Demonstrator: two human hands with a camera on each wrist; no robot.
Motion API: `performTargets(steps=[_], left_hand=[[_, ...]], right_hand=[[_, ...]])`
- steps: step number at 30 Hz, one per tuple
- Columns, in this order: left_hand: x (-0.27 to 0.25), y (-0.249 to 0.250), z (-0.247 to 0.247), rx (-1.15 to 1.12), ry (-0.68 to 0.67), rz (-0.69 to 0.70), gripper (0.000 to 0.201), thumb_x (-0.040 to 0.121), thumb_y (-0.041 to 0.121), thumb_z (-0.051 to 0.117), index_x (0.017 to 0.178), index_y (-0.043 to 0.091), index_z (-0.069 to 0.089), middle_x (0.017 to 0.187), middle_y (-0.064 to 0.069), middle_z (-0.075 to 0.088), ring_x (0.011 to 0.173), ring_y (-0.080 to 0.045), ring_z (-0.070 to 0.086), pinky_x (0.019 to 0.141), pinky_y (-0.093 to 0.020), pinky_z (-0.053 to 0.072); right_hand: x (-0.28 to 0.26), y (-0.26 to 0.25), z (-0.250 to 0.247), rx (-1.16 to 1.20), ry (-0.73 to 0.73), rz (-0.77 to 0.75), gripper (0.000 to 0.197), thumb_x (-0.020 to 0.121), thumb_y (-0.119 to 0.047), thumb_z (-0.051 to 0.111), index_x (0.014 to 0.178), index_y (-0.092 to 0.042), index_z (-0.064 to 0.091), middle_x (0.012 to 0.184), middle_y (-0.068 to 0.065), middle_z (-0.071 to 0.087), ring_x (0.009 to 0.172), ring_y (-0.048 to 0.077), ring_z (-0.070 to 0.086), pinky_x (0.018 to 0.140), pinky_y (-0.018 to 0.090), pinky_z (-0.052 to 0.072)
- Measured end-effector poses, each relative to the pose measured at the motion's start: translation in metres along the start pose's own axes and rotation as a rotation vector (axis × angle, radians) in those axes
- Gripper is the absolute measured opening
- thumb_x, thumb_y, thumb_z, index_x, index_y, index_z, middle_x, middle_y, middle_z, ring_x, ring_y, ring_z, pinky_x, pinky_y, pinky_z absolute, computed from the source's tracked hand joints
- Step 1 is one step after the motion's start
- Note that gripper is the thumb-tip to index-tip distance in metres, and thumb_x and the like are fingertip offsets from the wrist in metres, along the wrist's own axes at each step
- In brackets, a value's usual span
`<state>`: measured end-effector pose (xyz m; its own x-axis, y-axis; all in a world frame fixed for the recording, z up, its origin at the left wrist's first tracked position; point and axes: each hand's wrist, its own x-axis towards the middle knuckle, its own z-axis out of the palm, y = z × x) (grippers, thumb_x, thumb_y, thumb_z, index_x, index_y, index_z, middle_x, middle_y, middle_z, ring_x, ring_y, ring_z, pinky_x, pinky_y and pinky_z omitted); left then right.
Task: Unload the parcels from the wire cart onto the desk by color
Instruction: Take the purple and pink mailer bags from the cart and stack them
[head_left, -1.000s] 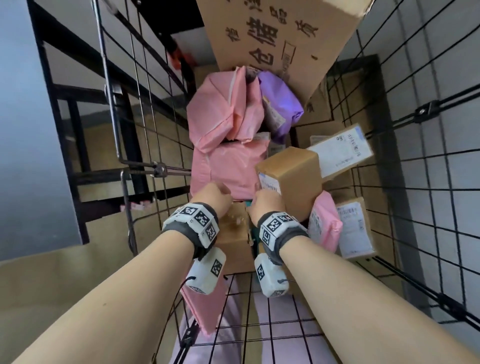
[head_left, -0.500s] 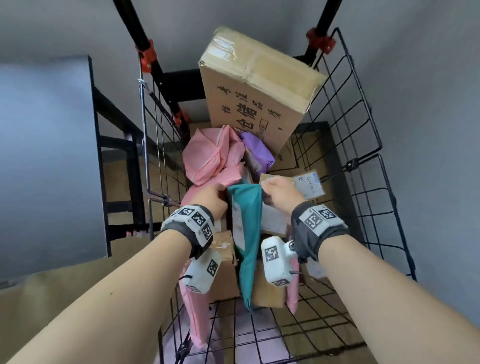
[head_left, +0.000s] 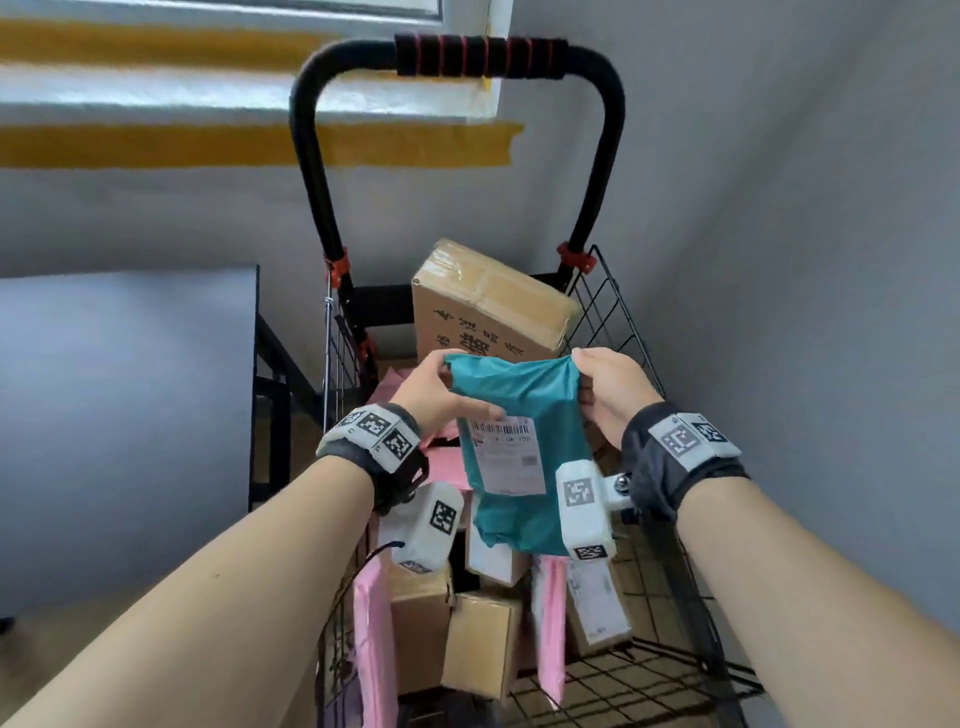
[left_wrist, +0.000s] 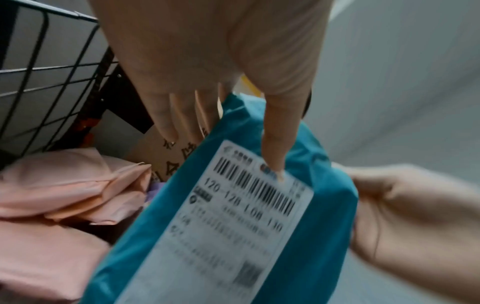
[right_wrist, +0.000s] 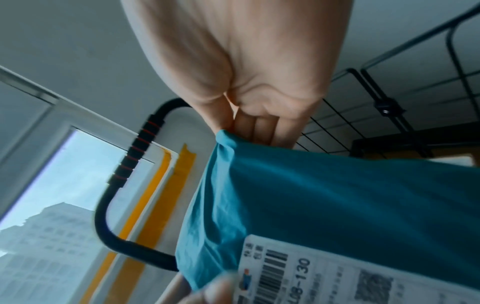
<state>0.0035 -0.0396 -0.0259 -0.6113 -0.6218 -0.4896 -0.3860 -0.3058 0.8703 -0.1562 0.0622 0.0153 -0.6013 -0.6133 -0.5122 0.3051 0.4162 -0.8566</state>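
A teal poly mailer parcel (head_left: 524, 467) hangs above the wire cart (head_left: 618, 322), held up by its top edge between both hands, with its white shipping label (head_left: 506, 457) facing the person. The left hand (head_left: 441, 397) pinches the upper left corner: in the left wrist view the thumb (left_wrist: 272, 144) lies straight down the front of the bag with its tip on the label's barcode, while the other fingers (left_wrist: 166, 115) run behind the bag, close together. The right hand (head_left: 608, 395) grips the upper right corner; in the right wrist view its fingers (right_wrist: 259, 127) are curled together over the gathered, wrinkled edge of the plastic, and the thumb cannot be made out clearly.

Below the held parcel the cart is crowded. A large brown cardboard box (head_left: 488, 306) with printed characters leans upright at the far end, under the black looped handle (head_left: 467, 57) with its foam grip. Pink poly mailers (left_wrist: 64, 185) lie crumpled on the left side of the pile, and another pink mailer (head_left: 371, 639) stands on edge against the near left wall. Small brown cartons (head_left: 483, 644) sit on the wire floor near the person, one carton (head_left: 597, 603) showing a white label.

To the left of the cart stands a grey desk (head_left: 124, 415) on a black frame. Behind the cart, yellow tape (head_left: 249, 148) runs across the wall beneath a window frame.
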Motion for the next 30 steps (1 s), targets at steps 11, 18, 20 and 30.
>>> performTargets(steps=[11,18,20,30], left_hand=[[-0.07,0.049,-0.053,-0.312,0.216,0.117,0.046,0.068,0.015,0.08,0.11,0.005,0.063,0.101,-0.015,0.07,0.084,-0.025,0.069,0.078,-0.037,0.058],[-0.136,0.044,-0.135,-0.483,0.639,0.204,0.054,0.069,0.013,0.081,0.114,0.012,0.052,0.095,-0.006,0.069,0.074,-0.018,0.069,0.063,-0.029,0.054],[-0.157,0.041,-0.164,-0.477,0.734,0.25,0.06,0.068,0.024,0.083,0.117,0.014,0.049,0.107,-0.009,0.068,0.084,-0.02,0.068,0.075,-0.034,0.055],[-0.275,-0.03,-0.34,-0.261,0.931,0.171,0.062,0.084,0.051,0.06,0.129,0.01,0.05,0.128,-0.009,0.056,0.116,-0.023,0.054,0.104,-0.043,0.042]], right_hand=[[-0.02,-0.035,0.049,-0.014,-0.363,-0.086,0.033,0.091,-0.042,0.054,0.105,-0.013,0.063,0.093,0.004,0.07,0.075,0.015,0.064,0.067,0.027,0.05],[-0.071,-0.04,0.147,-0.339,-0.657,-0.186,0.025,0.077,0.01,0.068,0.096,-0.005,0.066,0.087,0.008,0.07,0.065,0.014,0.07,0.055,0.025,0.056],[-0.087,-0.045,0.183,-0.364,-0.669,-0.242,0.027,0.078,0.007,0.068,0.101,-0.005,0.065,0.1,0.014,0.07,0.08,0.025,0.068,0.073,0.037,0.058],[-0.185,-0.023,0.382,-0.241,-0.629,-0.302,0.019,0.085,0.005,0.062,0.102,-0.004,0.061,0.099,0.014,0.065,0.076,0.027,0.063,0.081,0.044,0.054]])
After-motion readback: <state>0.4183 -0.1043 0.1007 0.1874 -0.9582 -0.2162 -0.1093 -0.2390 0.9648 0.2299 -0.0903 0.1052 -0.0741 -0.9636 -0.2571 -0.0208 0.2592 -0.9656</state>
